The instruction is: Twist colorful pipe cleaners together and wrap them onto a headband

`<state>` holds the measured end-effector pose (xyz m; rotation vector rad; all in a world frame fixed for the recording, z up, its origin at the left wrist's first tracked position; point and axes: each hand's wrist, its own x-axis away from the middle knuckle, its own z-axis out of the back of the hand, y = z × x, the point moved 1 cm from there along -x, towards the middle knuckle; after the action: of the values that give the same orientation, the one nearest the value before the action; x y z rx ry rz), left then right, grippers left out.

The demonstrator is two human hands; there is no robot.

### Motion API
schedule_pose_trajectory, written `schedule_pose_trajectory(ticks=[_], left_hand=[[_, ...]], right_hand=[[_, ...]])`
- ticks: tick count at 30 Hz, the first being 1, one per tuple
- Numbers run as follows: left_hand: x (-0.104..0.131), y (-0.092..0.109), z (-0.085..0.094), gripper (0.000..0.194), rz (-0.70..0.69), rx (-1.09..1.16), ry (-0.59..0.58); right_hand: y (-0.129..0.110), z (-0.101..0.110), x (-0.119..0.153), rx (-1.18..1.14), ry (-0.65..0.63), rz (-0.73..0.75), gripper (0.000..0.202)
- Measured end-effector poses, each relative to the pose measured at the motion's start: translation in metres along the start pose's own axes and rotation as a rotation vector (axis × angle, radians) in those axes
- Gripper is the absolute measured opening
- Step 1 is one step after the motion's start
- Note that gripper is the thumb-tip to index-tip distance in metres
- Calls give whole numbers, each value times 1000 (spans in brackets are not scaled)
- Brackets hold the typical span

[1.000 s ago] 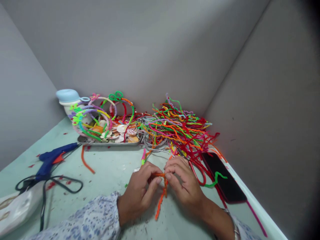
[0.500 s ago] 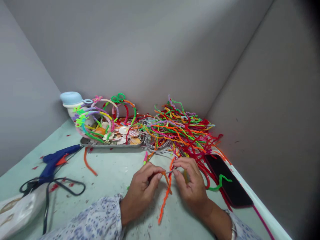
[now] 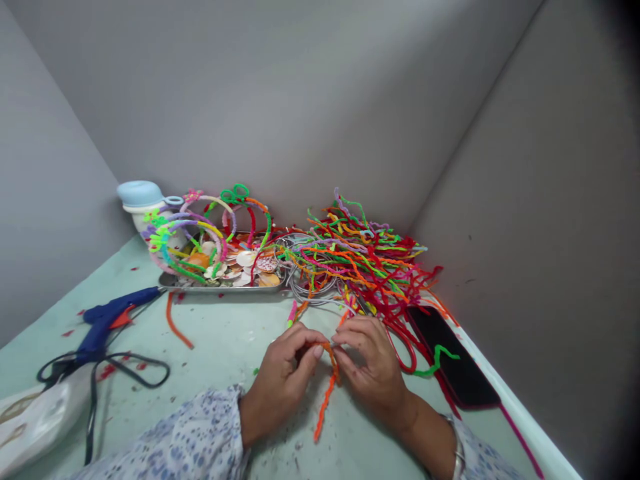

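Note:
My left hand (image 3: 286, 373) is closed in a pinch on a dull orange pipe cleaner (image 3: 333, 361), whose loose end hangs down between the hands. Close beside it, my right hand (image 3: 375, 370) has its thumb and fingers drawn together at the pipe cleaner; its fingertips hide what exactly they grip. A thin grey wire was visible between the hands a moment earlier and is now mostly covered. Beneath the fingers, a brighter orange pipe cleaner (image 3: 323, 408) lies on the table.
Behind my hands is a heap of coloured pipe cleaners (image 3: 370, 260) beside coiled grey wire (image 3: 313, 290). A metal tray (image 3: 220, 289) holds shells and wrapped hoops (image 3: 220, 241). A blue glue gun (image 3: 100, 330) lies left, a black phone (image 3: 463, 370) right. A blue-lidded bottle (image 3: 143, 195) stands behind.
My right hand has moved left, closing the gap to my left hand and the dull orange pipe cleaner. My left hand has barely moved.

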<state>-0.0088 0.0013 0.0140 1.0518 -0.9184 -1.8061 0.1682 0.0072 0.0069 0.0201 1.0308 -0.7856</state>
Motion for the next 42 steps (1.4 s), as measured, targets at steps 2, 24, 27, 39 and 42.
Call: schedule_pose_trajectory(ticks=[2, 24, 27, 39, 42], left_hand=[[1, -1, -1, 18, 9, 18, -3], [3, -2, -2, 21, 36, -10, -29], [3, -2, -2, 21, 34, -15, -28], [2, -2, -2, 21, 29, -28, -27], [2, -1, -2, 21, 33, -33, -27]], right_hand=[[0, 0, 0, -4, -4, 12, 21], [3, -1, 4, -52, -62, 32, 14], [3, 0, 3, -62, -60, 32, 12], [0, -1, 1, -71, -12, 5, 12], [-1, -1, 0, -84, -2, -4, 12]])
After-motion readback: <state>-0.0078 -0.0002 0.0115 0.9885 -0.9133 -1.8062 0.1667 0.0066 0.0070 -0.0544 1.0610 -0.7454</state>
